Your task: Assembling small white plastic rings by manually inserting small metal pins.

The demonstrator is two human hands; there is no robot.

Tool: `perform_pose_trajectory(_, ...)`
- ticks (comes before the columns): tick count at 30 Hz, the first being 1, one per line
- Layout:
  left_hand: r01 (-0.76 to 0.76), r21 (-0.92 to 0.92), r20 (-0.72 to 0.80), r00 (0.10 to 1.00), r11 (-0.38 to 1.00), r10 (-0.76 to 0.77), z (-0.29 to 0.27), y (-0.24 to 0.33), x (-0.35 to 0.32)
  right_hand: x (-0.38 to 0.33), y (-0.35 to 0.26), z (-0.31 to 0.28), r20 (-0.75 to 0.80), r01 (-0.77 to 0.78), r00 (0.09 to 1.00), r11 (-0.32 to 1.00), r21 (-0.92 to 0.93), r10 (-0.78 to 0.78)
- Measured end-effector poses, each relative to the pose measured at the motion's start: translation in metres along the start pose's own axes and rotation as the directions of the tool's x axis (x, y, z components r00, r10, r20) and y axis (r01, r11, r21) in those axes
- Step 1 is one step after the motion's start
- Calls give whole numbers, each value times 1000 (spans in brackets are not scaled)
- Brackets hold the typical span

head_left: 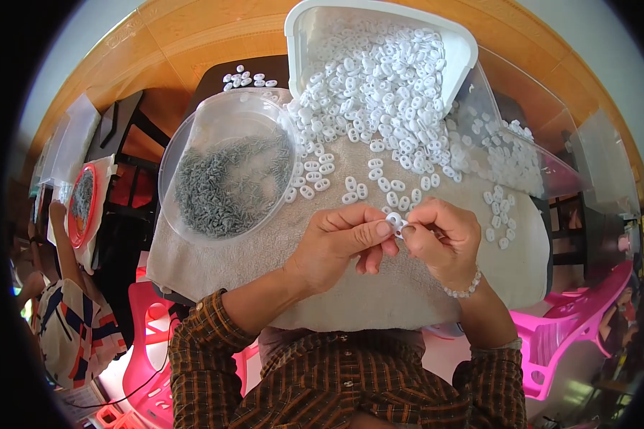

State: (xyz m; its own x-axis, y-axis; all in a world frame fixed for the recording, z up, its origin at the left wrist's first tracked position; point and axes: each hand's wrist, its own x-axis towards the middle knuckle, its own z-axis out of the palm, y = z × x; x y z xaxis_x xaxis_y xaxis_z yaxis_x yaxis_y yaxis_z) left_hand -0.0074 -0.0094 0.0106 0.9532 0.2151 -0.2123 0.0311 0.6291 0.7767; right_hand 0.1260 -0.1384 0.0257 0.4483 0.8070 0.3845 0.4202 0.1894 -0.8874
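Together, left hand (340, 247) and right hand (442, 239) pinch a white piece (394, 221), mostly hidden by fingertips.

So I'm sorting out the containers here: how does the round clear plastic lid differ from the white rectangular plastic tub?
The round clear plastic lid is shallow and see-through; the white rectangular plastic tub is deep and opaque. The lid lies flat, holding small grey pieces; the tub is tipped, spilling white oval pieces onto the beige cloth. Both sit on the cloth, beyond the left hand and right hand.
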Motion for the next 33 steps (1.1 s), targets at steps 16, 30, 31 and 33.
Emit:
perform_pose_trajectory(16, -20, -21, 14, 1000, 1000, 20, 1, 3, -3, 5, -4, -1, 88, -17, 996, 997, 77, 11)
perform_pose_trajectory(30, -36, -44, 33, 999, 998, 37, 2, 3, -4, 7, 0, -2, 156, -9, 988, 988, 156, -16)
perform_pose_trajectory(31, -38, -52, 32, 999, 998, 40, 2, 3, -4, 7, -1, -1, 145, -25, 989, 986, 165, 0)
perform_pose_trajectory(33, -41, -47, 24, 999, 998, 42, 2, 3, -4, 6, -1, 1, 141, -34, 990, 985, 169, 10)
